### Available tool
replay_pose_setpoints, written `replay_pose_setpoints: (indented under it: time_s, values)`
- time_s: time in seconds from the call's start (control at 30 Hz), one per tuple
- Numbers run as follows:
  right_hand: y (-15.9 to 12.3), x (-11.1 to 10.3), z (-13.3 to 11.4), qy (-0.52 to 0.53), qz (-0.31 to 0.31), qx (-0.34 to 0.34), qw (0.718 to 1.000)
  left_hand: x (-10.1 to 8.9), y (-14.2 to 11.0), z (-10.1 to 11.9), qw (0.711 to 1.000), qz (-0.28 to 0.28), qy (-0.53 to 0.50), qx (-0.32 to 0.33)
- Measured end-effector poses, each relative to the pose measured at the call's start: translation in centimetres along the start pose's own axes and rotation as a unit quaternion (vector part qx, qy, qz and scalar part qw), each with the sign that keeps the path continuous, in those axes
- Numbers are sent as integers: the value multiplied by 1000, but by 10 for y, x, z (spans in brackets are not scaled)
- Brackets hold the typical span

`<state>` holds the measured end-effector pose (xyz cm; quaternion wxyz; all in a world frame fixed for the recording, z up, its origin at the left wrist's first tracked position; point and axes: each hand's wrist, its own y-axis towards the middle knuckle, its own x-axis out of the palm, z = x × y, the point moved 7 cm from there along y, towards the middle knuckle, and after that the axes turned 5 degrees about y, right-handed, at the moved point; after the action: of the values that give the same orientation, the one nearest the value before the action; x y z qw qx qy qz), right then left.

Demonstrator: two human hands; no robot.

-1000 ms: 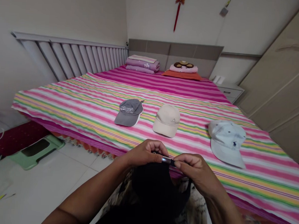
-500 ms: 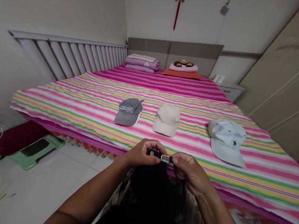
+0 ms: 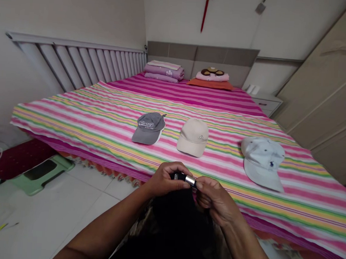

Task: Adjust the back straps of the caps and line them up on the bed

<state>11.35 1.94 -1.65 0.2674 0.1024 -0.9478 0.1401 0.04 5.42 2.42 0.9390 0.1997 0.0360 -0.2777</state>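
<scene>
My left hand (image 3: 166, 179) and my right hand (image 3: 212, 197) meet in front of me, both closed on the strap of a black cap (image 3: 181, 221) that hangs below them. A small silver buckle (image 3: 190, 181) on that strap shows between my fingertips. Beyond my hands, three caps lie in a row on the striped bed (image 3: 102, 116): a grey cap (image 3: 148, 128) at the left, a beige cap (image 3: 193, 137) in the middle and a pale blue cap (image 3: 262, 161) at the right.
Folded purple bedding (image 3: 164, 71) and a pillow stack (image 3: 212, 79) lie at the headboard. A green stool (image 3: 39, 173) and a red mat (image 3: 17, 158) sit on the white floor at left. A nightstand (image 3: 265, 102) and wardrobe doors (image 3: 329, 97) stand at right.
My right hand has slid left toward my left hand, bringing the buckle closer to it. Both hands rose slightly. The caps on the bed have not moved.
</scene>
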Motion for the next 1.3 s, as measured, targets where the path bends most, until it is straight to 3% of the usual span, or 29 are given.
replay_pose_setpoints:
  time_s: [0.23, 0.43, 0.97, 1.3]
  values:
    - [-5, 5, -12, -75, 43, -46, 995, 1, -1, -4, 1000, -2, -10, -22]
    - [-6, 6, -16, -35, 62, -65, 995, 0, -1, -10, 997, 22, -48, -48]
    - [-7, 8, -19, -74, 73, -75, 992, 3, -1, -17, 989, 35, -123, -71]
    - [-6, 10, -20, -76, 44, -67, 994, 8, -2, -18, 984, 36, -152, -80]
